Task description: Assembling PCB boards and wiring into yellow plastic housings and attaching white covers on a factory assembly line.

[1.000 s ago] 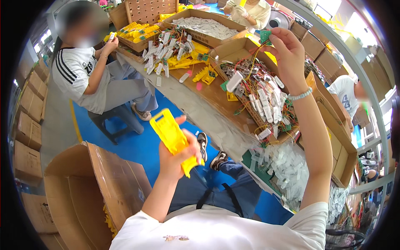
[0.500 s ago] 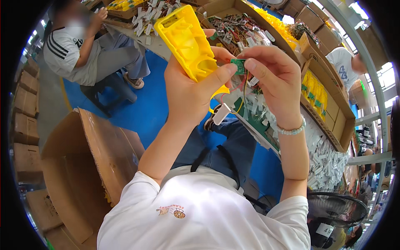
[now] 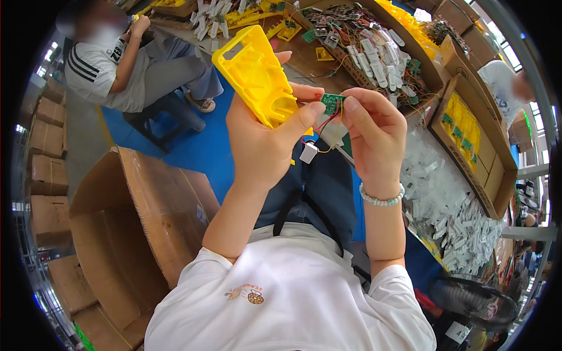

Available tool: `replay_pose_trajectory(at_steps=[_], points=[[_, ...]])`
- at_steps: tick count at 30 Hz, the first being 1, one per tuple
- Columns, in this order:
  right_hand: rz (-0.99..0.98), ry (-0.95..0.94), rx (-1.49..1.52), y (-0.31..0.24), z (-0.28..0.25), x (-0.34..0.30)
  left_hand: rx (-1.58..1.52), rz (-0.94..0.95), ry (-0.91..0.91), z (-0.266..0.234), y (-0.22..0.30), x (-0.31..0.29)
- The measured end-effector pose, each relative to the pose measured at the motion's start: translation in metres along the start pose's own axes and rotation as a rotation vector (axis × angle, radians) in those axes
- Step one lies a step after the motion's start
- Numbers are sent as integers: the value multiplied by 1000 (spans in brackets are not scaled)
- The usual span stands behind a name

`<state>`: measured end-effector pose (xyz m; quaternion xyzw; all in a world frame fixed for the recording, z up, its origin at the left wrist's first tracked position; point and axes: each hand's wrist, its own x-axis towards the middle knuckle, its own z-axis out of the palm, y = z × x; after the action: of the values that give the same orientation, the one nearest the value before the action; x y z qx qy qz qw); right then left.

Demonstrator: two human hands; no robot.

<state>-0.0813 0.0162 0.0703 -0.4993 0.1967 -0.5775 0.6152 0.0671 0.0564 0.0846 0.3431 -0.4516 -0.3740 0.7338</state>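
My left hand (image 3: 254, 131) is closed round a yellow plastic shell (image 3: 256, 73), its ribbed hollow side facing up. Between that hand's thumb and forefinger sits the left edge of a small green circuit board (image 3: 332, 104). The fingertips of my right hand (image 3: 377, 126) pinch the board's right edge, so both hands hold it in front of my chest. Thin red, black and yellow wires run down from the board. A small white block-shaped part (image 3: 308, 152) hangs below, among these wires. The shell's lower end is partly hidden behind my left hand.
At right, a table bears a pile of white plastic pieces (image 3: 462, 228), and a cardboard tray (image 3: 494, 199) with yellow parts. Wired boards and white parts (image 3: 374, 58) are heaped beyond. An open carton (image 3: 167, 216) stands left; another person (image 3: 111, 70) sits far left. A fan (image 3: 480, 295) is lower right.
The whole view has shifted slightly. The board has tilted and now shows its components and wires more plainly. Both hands keep their hold; the white block hangs closer beneath the board.
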Motion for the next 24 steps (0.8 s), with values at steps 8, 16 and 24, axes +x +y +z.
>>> replay_pose_trajectory(at_steps=[8, 16, 24], points=[[-32, 121, 59, 17, -4, 11, -8, 93, 98, 7, -36, 8], [-26, 157, -189, 2, -29, 12, -277, -176, -106, 2, -62, 37], [176, 12, -380, 12, -29, 12, -362, -499, -69, 11, -85, 39]])
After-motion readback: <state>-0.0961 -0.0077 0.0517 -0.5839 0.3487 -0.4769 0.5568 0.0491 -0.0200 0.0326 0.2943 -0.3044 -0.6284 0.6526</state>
